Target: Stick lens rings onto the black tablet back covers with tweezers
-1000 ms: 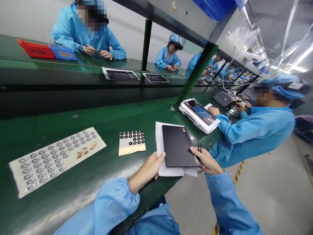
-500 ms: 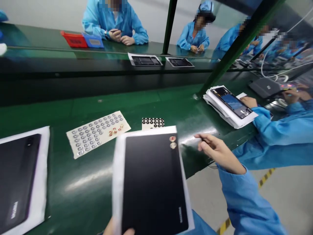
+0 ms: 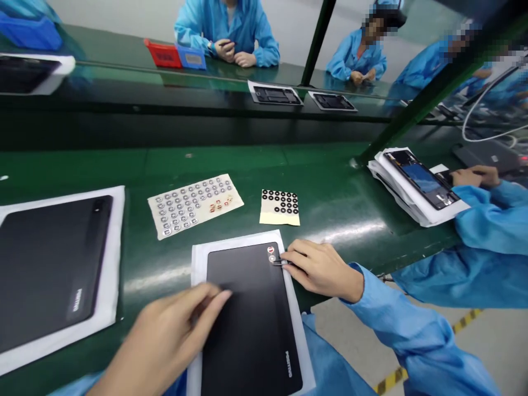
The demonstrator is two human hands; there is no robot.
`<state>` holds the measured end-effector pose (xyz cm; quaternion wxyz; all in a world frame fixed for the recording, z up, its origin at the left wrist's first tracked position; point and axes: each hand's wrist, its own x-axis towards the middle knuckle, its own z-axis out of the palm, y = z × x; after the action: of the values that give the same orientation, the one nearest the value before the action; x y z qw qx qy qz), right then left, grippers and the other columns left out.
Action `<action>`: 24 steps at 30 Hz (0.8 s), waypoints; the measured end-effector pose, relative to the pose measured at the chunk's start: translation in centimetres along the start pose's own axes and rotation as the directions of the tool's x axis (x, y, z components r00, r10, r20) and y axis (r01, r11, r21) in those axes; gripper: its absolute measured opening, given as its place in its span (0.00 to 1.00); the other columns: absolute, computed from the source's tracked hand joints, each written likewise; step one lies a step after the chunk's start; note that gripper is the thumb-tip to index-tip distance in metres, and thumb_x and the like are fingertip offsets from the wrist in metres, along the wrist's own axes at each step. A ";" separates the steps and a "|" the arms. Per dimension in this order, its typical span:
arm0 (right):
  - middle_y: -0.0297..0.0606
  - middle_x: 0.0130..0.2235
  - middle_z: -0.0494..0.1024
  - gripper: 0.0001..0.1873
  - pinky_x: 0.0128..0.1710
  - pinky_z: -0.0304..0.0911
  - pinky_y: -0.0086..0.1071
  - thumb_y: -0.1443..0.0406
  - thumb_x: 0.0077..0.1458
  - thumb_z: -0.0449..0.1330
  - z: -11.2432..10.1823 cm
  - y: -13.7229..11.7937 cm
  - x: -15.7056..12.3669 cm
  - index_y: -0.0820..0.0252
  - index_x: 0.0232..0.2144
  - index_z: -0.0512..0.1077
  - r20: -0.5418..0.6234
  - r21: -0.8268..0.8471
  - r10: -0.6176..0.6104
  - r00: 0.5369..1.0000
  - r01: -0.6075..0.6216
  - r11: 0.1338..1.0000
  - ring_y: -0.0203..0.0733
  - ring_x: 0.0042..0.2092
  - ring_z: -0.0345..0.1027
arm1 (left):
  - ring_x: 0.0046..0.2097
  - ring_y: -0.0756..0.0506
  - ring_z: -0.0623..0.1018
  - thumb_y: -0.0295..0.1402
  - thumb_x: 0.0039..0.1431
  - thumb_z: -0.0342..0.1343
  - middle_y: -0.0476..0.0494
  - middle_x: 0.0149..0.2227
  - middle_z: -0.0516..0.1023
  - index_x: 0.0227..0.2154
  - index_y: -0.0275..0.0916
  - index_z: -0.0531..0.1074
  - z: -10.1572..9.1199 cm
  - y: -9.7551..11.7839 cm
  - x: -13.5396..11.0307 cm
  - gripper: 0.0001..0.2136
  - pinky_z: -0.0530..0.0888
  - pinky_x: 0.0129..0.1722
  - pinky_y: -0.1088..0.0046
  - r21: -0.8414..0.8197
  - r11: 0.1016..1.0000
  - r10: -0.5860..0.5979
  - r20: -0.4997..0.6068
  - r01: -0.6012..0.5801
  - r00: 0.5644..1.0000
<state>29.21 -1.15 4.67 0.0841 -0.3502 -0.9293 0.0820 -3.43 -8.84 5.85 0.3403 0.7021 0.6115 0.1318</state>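
A dark tablet [image 3: 243, 324] lies back side up on a white sheet [image 3: 200, 286] at the table's front edge. In its upper right corner are two round spots, one with a red mark. My right hand [image 3: 324, 269] is closed on tweezers [image 3: 278, 263], whose tips are at the lower spot [image 3: 271, 258]. Over the tablet's left side hovers my left hand [image 3: 177, 324], slightly blurred, thumb and forefinger pinched together; whether anything is between them is hidden. Beyond the tablet lie a sheet of black ring stickers [image 3: 279, 218] and a sheet of clear stickers [image 3: 177, 206].
Another dark tablet [image 3: 45, 264] on white paper lies left. At right, a stack of white sheets [image 3: 398, 187] bears an opened device [image 3: 423, 179], beside a co-worker's sleeve [image 3: 487, 220]. A raised shelf [image 3: 165, 107] and green post [image 3: 412, 113] stand behind.
The tablet, tilted up in my left hand before, now lies on the table. My left hand has left its lower edge and moved up over it. My right hand brought the tweezers to its corner.
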 end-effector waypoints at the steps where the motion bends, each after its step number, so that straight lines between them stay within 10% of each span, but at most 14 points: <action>1: 0.41 0.42 0.76 0.14 0.31 0.58 0.33 0.60 0.72 0.52 0.1 0.0 0.0 0.58 0.49 0.74 0.009 -0.015 -0.003 1.000 0.003 1.000 0.41 0.40 0.70 | 0.32 0.44 0.80 0.45 0.69 0.51 0.50 0.33 0.82 0.38 0.48 0.77 0.4 1.0 1.9 0.12 0.74 0.33 0.69 -0.012 0.993 0.117 -0.019 -0.117 0.993; 7: 0.39 0.41 0.78 0.12 0.33 0.59 0.33 0.61 0.73 0.51 0.5 0.3 1.0 0.58 0.45 0.73 0.041 -0.035 0.002 0.999 -0.001 0.999 0.40 0.40 0.70 | 0.51 0.39 0.76 0.33 0.69 0.53 0.40 0.47 0.78 0.50 0.39 0.74 4.3 3.5 9.2 0.10 0.73 0.53 0.58 0.109 0.894 0.439 -0.017 -0.435 0.898; 24: 0.39 0.39 0.78 0.13 0.35 0.59 0.35 0.61 0.71 0.52 -1.5 0.4 2.2 0.58 0.43 0.76 0.104 -0.033 -0.031 0.994 0.035 0.999 0.42 0.40 0.68 | 0.48 0.39 0.77 0.35 0.67 0.60 0.43 0.44 0.79 0.47 0.40 0.75 4.8 2.8 9.5 0.09 0.74 0.50 0.60 0.087 0.902 0.427 -0.047 -0.422 0.903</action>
<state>28.15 0.80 6.24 0.0312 -0.3316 -0.9393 0.0823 3.63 -1.39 1.92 0.2568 0.8259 0.4593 0.2027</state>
